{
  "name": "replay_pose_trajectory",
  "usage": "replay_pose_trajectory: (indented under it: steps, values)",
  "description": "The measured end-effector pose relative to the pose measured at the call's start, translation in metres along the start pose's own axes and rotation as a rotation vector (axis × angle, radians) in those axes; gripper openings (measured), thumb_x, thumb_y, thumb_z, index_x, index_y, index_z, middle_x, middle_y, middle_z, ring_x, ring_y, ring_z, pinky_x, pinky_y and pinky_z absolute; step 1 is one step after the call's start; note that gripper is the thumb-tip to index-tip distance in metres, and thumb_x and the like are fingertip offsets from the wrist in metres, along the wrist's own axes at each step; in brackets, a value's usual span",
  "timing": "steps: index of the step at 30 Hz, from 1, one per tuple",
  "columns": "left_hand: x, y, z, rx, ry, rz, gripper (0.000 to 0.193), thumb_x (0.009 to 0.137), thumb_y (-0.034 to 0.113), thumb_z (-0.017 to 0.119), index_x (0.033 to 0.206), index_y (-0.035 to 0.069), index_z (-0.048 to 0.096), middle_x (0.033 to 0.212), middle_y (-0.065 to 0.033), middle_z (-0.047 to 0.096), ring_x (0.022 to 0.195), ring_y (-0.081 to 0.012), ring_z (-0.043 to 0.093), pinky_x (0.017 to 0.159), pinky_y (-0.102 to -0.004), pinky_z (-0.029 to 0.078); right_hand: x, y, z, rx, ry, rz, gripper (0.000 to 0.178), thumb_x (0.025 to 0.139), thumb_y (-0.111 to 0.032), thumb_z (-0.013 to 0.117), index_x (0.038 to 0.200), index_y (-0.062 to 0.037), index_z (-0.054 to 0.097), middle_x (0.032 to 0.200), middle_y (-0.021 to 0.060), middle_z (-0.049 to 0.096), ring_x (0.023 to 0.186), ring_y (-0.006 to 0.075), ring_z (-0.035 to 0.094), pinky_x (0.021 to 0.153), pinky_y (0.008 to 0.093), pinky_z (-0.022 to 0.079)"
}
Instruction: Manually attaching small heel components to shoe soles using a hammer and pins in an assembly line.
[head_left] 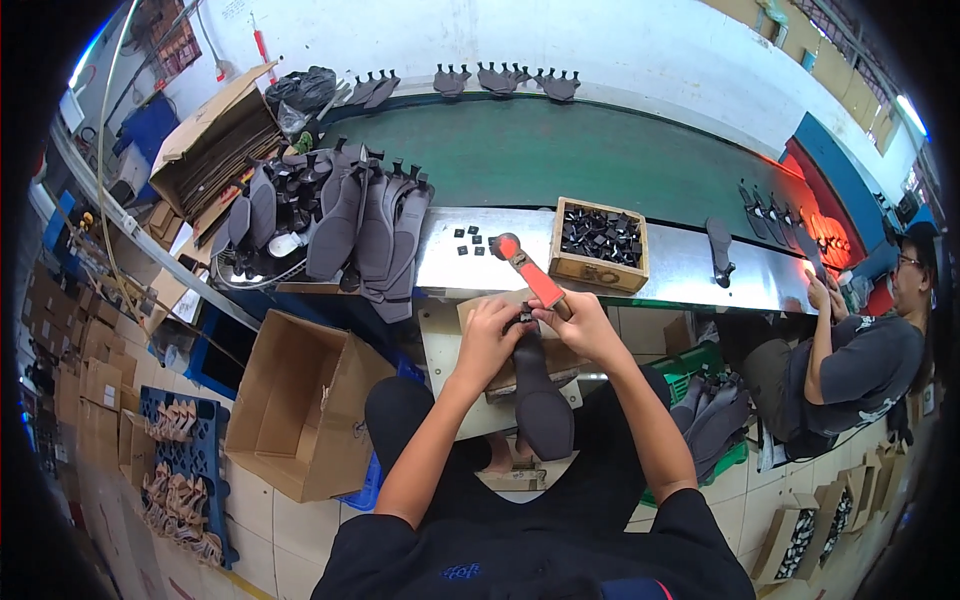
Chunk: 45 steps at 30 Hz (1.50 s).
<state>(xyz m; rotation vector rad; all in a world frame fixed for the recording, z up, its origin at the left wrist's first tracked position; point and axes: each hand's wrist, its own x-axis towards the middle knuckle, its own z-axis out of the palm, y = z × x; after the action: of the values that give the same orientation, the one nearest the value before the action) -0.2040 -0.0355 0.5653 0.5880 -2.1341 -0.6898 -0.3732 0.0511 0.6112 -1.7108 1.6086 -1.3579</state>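
A dark grey shoe sole (pixel 543 405) with a small heel lies between my knees, its heel end up by my fingers. My left hand (pixel 487 340) is closed around the heel. My right hand (pixel 590 328) grips a hammer (pixel 538 283) with a red head and a partly red handle, the head pointing up and to the left. That hand's thumb and fingertips also meet at the heel, opposite the left fingers. A small dark piece (pixel 526 312) shows at the heel's tip between both hands. Beyond them, several small black square pieces (pixel 474 238) lie on the metal ledge.
A wooden box (pixel 597 272) of small black parts stands on the metal ledge (pixel 680 265). Heaped soles (pixel 345 220) lie left; a green conveyor belt (pixel 560 150) runs behind. An open cardboard box (pixel 290 405) stands left. At right, a co-worker (pixel 865 350) holds a sole near a glowing heater (pixel 825 225).
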Motion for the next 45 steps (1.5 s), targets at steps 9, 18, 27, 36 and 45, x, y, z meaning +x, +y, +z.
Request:
replay_pose_trajectory:
  steps: [9, 18, 27, 36, 45]
  values:
    - [0.000, -0.006, 0.001, -0.078, 0.008, 0.024, 0.025, 0.080, 0.018, 0.077, 0.100, 0.004, 0.072, 0.088, -0.0099, 0.062, 0.089, -0.0303, 0.058, 0.082, -0.0424, 0.045, 0.002, -0.021, -0.005, -0.114, -0.043, 0.025, 0.017, 0.090, -0.012, 0.069, 0.100, 0.0015, 0.064, 0.076, 0.0215, 0.060, 0.066, 0.0388, 0.054, 0.063, 0.0392, 0.046]
    - [-0.002, -0.006, 0.001, -0.072, 0.001, -0.029, 0.024, 0.079, 0.015, 0.076, 0.100, 0.004, 0.072, 0.089, -0.0093, 0.063, 0.090, -0.0300, 0.057, 0.083, -0.0414, 0.046, 0.003, -0.012, 0.000, -0.023, -0.010, 0.055, 0.017, 0.090, -0.007, 0.069, 0.104, 0.0017, 0.064, 0.072, 0.0165, 0.059, 0.064, 0.0151, 0.052, 0.064, 0.0345, 0.046]
    - [0.001, -0.015, 0.003, -0.056, -0.033, -0.016, 0.026, 0.079, 0.018, 0.080, 0.098, 0.003, 0.072, 0.086, -0.0118, 0.064, 0.084, -0.0310, 0.061, 0.079, -0.0416, 0.048, -0.002, -0.009, -0.002, -0.277, -0.047, -0.158, 0.017, 0.083, 0.001, 0.069, 0.100, 0.0002, 0.066, 0.092, 0.0140, 0.066, 0.078, 0.0323, 0.064, 0.072, 0.0371, 0.052]
    - [0.014, -0.008, -0.009, -0.352, -0.161, -0.210, 0.028, 0.078, 0.016, 0.084, 0.096, -0.003, 0.073, 0.077, -0.0089, 0.071, 0.067, -0.0133, 0.063, 0.065, -0.0321, 0.051, -0.011, -0.016, -0.009, -0.335, -0.061, -0.097, 0.015, 0.082, -0.004, 0.074, 0.095, -0.0024, 0.069, 0.106, 0.0116, 0.064, 0.083, 0.0283, 0.064, 0.074, 0.0340, 0.052]
    - [0.003, -0.012, -0.003, -0.653, -0.154, -0.379, 0.029, 0.082, 0.014, 0.081, 0.107, -0.001, 0.076, 0.092, -0.0054, 0.073, 0.078, -0.0085, 0.063, 0.069, -0.0237, 0.050, -0.065, -0.099, -0.014, 0.045, 0.198, 0.086, 0.054, 0.099, -0.007, 0.057, 0.150, -0.0027, 0.040, 0.088, 0.0145, 0.065, 0.070, 0.0149, 0.056, 0.066, 0.0299, 0.049]
